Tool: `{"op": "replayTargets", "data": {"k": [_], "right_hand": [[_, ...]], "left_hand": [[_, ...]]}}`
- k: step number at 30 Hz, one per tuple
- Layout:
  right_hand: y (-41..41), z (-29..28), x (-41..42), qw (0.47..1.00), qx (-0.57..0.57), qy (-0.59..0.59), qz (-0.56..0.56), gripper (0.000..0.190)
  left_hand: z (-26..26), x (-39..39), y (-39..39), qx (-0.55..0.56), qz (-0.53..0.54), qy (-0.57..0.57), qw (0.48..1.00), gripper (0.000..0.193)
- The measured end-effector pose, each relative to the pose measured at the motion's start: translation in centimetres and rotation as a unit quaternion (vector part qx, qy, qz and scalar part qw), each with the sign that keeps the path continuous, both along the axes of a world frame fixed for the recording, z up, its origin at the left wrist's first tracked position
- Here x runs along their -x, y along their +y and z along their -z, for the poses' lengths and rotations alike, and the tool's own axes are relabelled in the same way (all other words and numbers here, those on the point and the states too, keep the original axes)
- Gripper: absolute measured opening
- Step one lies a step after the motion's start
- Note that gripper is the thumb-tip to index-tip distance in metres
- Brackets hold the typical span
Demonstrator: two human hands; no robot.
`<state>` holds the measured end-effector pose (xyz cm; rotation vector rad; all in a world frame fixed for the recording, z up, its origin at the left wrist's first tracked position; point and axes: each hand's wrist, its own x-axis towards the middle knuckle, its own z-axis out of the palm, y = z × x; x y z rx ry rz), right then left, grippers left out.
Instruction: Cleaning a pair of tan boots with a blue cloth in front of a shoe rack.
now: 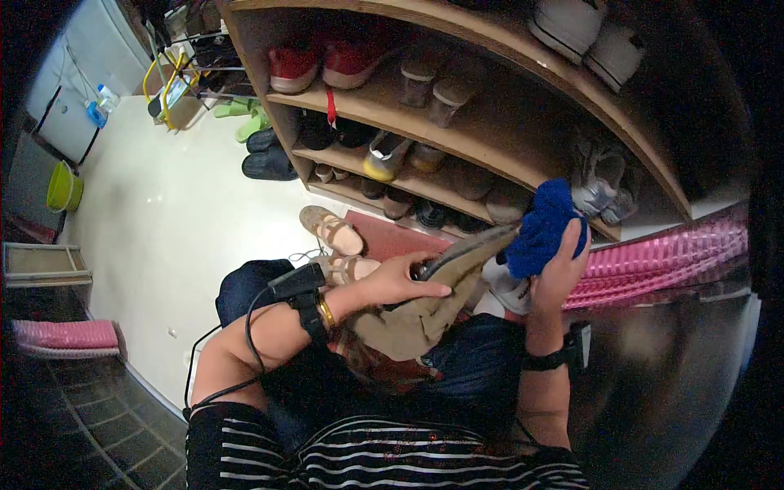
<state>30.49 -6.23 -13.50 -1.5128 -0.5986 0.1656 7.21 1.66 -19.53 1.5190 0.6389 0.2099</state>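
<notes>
Above my lap is a khaki-brown boot or high shoe [407, 327], tilted, with its dark sole edge turned to the upper left. My left hand [401, 283] grips it near the middle, thumb on the upper and fingers hidden behind the sole. In my right hand [556, 269] is a bunched blue cloth [539, 236], which lies over the far end of the boot and hides that end. A reddish-brown fabric [392, 367] lies under the boot on my lap. Below the cloth, a white shoe [505, 288] is partly visible.
A wooden shoe rack [490, 135] with several shoes stands right ahead. Beige sandals [334, 231] are beside a red mat [392, 236]. Black slippers [269, 162] and green slippers [248, 119] stand left of the rack. Pink striped fabric [649, 263] extends at right. A cable [250, 331] hangs along my left arm.
</notes>
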Motion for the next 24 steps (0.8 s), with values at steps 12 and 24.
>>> {"op": "replayTargets", "data": {"k": [12,24], "right_hand": [[1.2,2.7,7.3,0.867,0.158,-0.435,-0.182,0.039],[3.3,4.1,1.0,0.973,0.128,-0.191,-0.006,0.029]], "left_hand": [[0.9,-0.9,-1.3,-0.120,-0.048,0.058,0.990,0.046],[-0.8,0.1,-2.4,-0.160,-0.007,0.034,0.987,0.052]]}}
